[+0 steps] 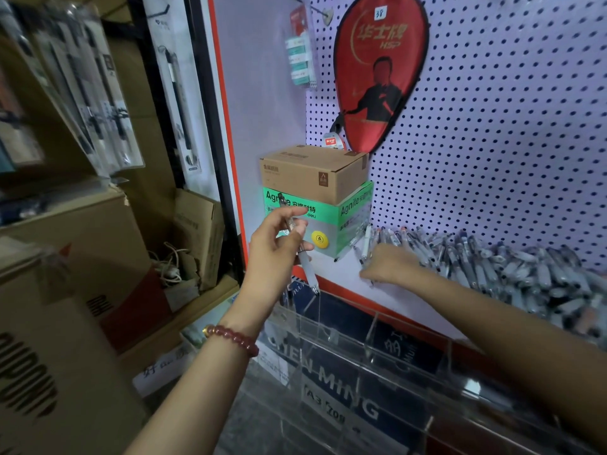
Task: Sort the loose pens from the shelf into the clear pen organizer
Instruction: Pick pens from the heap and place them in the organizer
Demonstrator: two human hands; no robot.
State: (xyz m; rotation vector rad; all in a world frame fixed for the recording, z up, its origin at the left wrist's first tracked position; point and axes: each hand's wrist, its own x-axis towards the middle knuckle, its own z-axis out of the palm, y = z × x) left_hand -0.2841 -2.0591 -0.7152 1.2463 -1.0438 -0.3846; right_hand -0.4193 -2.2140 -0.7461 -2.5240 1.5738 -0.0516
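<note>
My left hand pinches a clear pen with a white grip, tip pointing down, above the left end of the clear pen organizer. The organizer stands below the shelf edge and its acrylic dividers show dark printed sheets through them. A large heap of loose pens covers the right part of the white shelf. My right hand reaches onto the shelf at the heap's left edge, fingers curled down onto the pens there; whether it grips one is hidden.
A green box with a brown carton on top stands at the shelf's left end. Behind is a pegboard with a red racket cover. Cardboard boxes and hanging pen packs fill the left side.
</note>
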